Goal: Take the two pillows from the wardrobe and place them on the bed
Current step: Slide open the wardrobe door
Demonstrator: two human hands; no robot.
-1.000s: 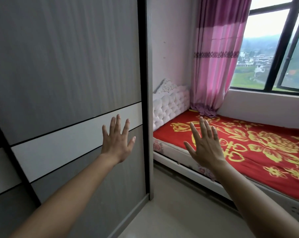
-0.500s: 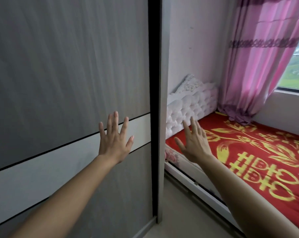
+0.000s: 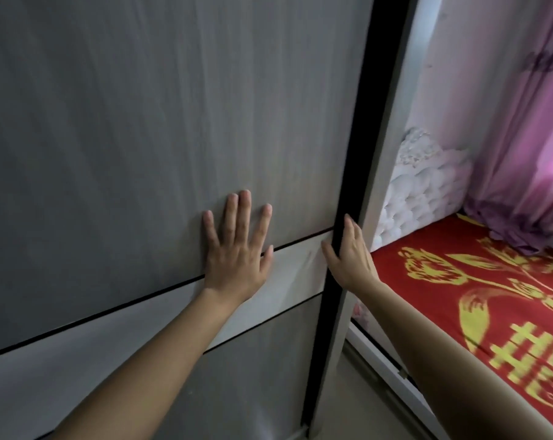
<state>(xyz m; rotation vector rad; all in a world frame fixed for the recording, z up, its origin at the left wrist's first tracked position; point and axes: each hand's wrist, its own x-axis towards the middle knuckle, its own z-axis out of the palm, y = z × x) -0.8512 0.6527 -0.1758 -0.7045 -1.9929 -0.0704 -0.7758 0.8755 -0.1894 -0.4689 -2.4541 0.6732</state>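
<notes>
The wardrobe's grey sliding door [image 3: 141, 138] with a white band fills the left of the view and is closed. My left hand [image 3: 237, 249] lies flat against the door, fingers spread, across the band's upper line. My right hand [image 3: 348, 252] grips the door's black right edge [image 3: 360, 154], thumb on the door's face and fingers round the far side. No pillows show; the wardrobe's inside is hidden. The bed [image 3: 490, 296], under a red cover with gold flowers, lies to the right.
A white tufted headboard [image 3: 427, 185] stands against the pale wall behind the wardrobe's side panel. A pink curtain [image 3: 529, 138] hangs at the far right. A narrow strip of floor [image 3: 364, 408] runs between wardrobe and bed.
Both hands moved forward from the air onto the wardrobe: the left now presses on the door, the right has taken hold of its black edge. The view swung left and closer.
</notes>
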